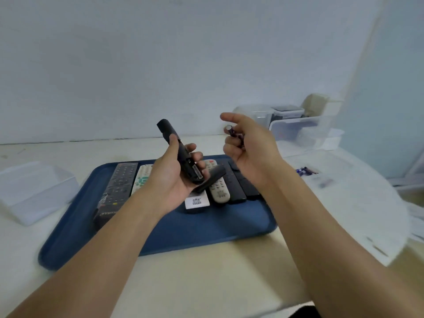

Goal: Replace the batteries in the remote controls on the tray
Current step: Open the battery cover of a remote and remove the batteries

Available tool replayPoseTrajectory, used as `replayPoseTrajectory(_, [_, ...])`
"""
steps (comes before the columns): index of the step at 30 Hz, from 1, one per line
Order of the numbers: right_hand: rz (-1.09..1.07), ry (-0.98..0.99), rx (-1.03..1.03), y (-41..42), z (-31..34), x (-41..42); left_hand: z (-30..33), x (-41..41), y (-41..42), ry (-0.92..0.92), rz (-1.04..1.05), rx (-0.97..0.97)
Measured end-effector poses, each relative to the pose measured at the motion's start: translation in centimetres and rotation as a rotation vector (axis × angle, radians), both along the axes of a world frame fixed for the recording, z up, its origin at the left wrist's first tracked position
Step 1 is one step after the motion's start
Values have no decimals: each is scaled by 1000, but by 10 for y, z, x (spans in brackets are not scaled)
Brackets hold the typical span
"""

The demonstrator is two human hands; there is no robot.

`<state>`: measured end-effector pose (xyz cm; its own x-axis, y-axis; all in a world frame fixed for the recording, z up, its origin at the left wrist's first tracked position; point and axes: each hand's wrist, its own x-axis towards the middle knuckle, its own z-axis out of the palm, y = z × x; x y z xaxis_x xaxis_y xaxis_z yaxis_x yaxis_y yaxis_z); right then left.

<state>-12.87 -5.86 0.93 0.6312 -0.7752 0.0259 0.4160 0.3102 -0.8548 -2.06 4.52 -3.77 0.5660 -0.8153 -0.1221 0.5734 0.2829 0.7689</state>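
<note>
Cream tabletop (206,278) carries a blue tray (206,228) of remotes. Above the tray, the left hand (174,177) grips a black remote (181,154), fingers curled round it; the right hand (247,143) pinches what looks like batteries (231,131). Beyond the tray stand clear plastic boxes (298,127).

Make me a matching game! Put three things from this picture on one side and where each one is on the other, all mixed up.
Things:
1. black remote
2. battery
3. white remote with green buttons

Places:
A. lying on the blue tray
B. held in the left hand
C. held in the right hand

Pairs: 1-B, 2-C, 3-A
</note>
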Motion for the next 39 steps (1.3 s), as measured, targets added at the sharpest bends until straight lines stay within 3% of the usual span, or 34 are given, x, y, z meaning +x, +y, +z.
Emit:
replayPoseTrajectory(5, [-269,89,207,-27,-17,-64,2,-14,4,-95,-102,-20])
replayPoseTrajectory(8, [-403,266,178,-61,-13,-87,3,-17,3,-97,-104,-28])
replayPoseTrajectory(16, [-284,620,34,-100,4,-84,-7,-19,-2,-119,-119,-7])
replayPoseTrajectory(20, [-310,884,-167,-101,8,-87,-10,-15,-3,-127,-118,-5])
replayPoseTrajectory(22, [-345,882,-235,-94,9,-89,-7,-13,-2,-122,-100,0])
replayPoseTrajectory(27, [-314,611,-451,-13,7,-80,6,-8,17,-155,15,-24])
replayPoseTrajectory(31, [107,491,-739,53,-3,-21,28,29,65,-412,264,56])
replayPoseTrajectory(35, [235,479,-1059,85,0,40,41,73,125,-560,524,216])
replayPoseTrajectory(39, [378,434,-1244,127,-2,100,37,116,198,-599,825,329])
